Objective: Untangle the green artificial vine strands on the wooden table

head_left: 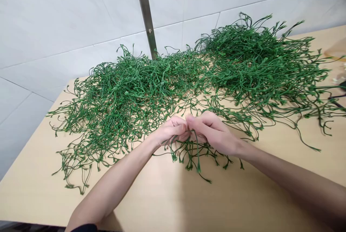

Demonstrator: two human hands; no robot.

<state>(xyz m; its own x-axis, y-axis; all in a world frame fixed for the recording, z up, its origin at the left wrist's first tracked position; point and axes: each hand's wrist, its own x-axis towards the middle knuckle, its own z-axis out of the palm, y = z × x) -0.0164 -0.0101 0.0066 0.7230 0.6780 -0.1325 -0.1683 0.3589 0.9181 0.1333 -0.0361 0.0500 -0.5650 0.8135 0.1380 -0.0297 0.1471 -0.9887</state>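
A big heap of thin green plastic plant stems (pixel 173 84) lies across the back of the pale wooden table (pixel 167 199). My left hand (pixel 171 132) and my right hand (pixel 213 132) meet at the middle of the table, knuckles touching. Both are closed in a pinch on a small bunch of green stems (pixel 193 154), whose ends hang down toward me beneath the fingers. The bunch lies just in front of the heap, and some heap strands reach the hands.
A white tiled wall (pixel 54 26) stands behind the table, with a slanted metal bracket (pixel 146 12) fixed to it. At the right edge of the table are a dark cable (pixel 336 98) and some small light bits (pixel 337 78).
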